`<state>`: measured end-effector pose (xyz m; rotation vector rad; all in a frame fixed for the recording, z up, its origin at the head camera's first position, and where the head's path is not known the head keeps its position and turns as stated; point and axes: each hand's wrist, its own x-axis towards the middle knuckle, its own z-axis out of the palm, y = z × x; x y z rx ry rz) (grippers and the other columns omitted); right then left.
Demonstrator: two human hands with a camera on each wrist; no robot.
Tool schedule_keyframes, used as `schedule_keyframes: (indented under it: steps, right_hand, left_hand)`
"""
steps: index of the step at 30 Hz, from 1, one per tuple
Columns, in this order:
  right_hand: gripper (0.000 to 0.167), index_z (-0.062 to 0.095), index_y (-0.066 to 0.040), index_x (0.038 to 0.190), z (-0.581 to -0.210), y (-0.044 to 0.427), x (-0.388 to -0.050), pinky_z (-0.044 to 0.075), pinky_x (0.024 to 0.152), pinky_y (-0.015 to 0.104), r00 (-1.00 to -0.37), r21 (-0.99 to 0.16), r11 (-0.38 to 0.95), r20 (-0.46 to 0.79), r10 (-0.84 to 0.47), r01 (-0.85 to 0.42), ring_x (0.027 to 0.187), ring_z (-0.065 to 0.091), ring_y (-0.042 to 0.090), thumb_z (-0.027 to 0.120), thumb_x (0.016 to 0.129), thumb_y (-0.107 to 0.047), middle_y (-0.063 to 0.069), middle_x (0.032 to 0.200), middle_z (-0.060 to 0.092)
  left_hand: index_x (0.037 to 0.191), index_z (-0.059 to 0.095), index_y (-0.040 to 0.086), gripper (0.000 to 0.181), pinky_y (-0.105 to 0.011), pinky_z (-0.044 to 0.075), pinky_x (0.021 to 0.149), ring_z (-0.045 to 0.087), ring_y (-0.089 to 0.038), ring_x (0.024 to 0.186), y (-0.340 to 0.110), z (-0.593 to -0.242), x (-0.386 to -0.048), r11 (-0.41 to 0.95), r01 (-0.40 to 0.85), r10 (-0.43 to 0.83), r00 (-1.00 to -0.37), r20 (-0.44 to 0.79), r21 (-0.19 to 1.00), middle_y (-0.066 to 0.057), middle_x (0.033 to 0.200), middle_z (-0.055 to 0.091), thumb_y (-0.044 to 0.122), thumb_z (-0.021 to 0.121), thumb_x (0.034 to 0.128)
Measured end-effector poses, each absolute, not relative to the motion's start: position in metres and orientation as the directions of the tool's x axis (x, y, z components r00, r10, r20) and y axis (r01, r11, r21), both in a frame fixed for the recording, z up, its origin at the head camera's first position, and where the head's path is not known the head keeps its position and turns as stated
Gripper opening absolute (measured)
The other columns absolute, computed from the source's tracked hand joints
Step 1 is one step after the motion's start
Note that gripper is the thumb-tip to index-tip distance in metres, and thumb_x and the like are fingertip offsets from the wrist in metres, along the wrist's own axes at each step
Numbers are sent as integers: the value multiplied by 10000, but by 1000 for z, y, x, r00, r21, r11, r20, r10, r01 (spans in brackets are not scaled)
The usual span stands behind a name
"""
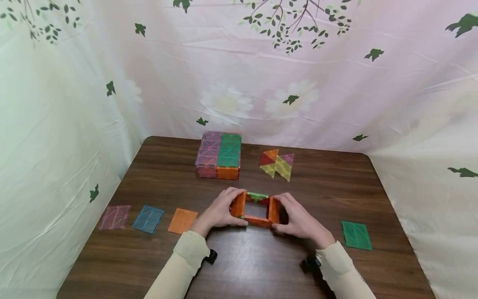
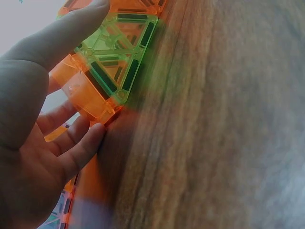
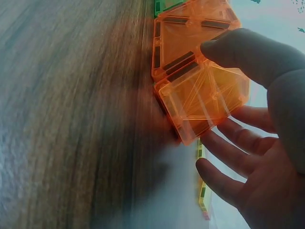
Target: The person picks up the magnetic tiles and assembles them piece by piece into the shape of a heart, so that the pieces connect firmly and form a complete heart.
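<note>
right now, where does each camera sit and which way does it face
Head: on the head, facing forward and down at the tile frame; left hand, right hand and both sleeves show.
Left wrist: on that wrist, facing the frame's green triangle; only the left hand shows.
Right wrist: on that wrist, facing the frame's orange tiles; only the right hand shows.
Both wrist views share the frame and wooden table.

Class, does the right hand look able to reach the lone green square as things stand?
Probably yes: the green square lies uncovered on the table, though the right hand grips the tile frame.
</note>
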<state>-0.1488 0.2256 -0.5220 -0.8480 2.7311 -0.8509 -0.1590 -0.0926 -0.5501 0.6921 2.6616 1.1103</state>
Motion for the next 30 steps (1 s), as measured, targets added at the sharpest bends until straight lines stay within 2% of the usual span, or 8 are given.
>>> schedule_keyframes:
  steps: [7, 10, 14, 17, 25, 30]
  right_hand:
    - [906, 460, -107, 1551, -527, 226, -145, 506, 1077, 497, -818, -571, 673, -4, -575, -470, 1281, 570, 218, 893, 834, -453, 30, 1461, 523]
    - [943, 457, -88, 1564, -529, 227, -144, 498, 1086, 505, -816, -554, 679, 2, -578, -482, 1324, 566, 244, 891, 830, -491, 55, 1487, 534]
    - [916, 463, -55, 1561, -530, 229, -145, 505, 1073, 508, -816, -542, 677, 27, -578, -497, 1335, 571, 267, 888, 849, -443, 89, 1496, 544]
    - [900, 464, -41, 1559, -530, 231, -147, 517, 1054, 513, -811, -542, 668, 43, -583, -510, 1321, 583, 272, 886, 859, -417, 99, 1489, 551]
    - [901, 440, -59, 1581, -528, 233, -153, 511, 1057, 536, -816, -539, 679, 28, -577, -499, 1348, 566, 305, 848, 887, -463, 122, 1520, 529]
    - [912, 430, -59, 1587, -520, 246, -149, 484, 1067, 592, -874, -489, 762, 0, -486, -424, 1359, 546, 363, 814, 900, -520, 166, 1525, 509]
  left_hand:
    - [1604, 423, 265, 1035, -500, 469, 1100, 477, -224, 1344, -95, -552, -154, 620, 351, 493, -870, -1, 702, 16, 1493, 502, 574, 919, 750]
    - [1614, 409, 227, 1048, -449, 497, 1053, 504, -209, 1277, -97, -552, -153, 620, 356, 510, -860, -14, 700, 7, 1481, 525, 535, 930, 758]
    - [1604, 429, 193, 1023, -345, 538, 947, 543, -159, 1137, -98, -551, -154, 609, 341, 519, -854, -34, 716, 6, 1417, 571, 455, 951, 763]
    - [1601, 442, 188, 1003, -297, 545, 923, 553, -134, 1110, -99, -550, -156, 603, 331, 521, -853, -45, 726, 14, 1399, 581, 434, 950, 772]
    - [1608, 439, 185, 997, -273, 548, 903, 559, -133, 1093, -98, -549, -163, 587, 325, 521, -853, -38, 742, -1, 1404, 576, 417, 946, 782]
    - [1614, 429, 195, 996, -309, 546, 931, 566, -148, 1115, -99, -549, -165, 593, 314, 509, -860, -43, 742, -10, 1421, 575, 406, 944, 788]
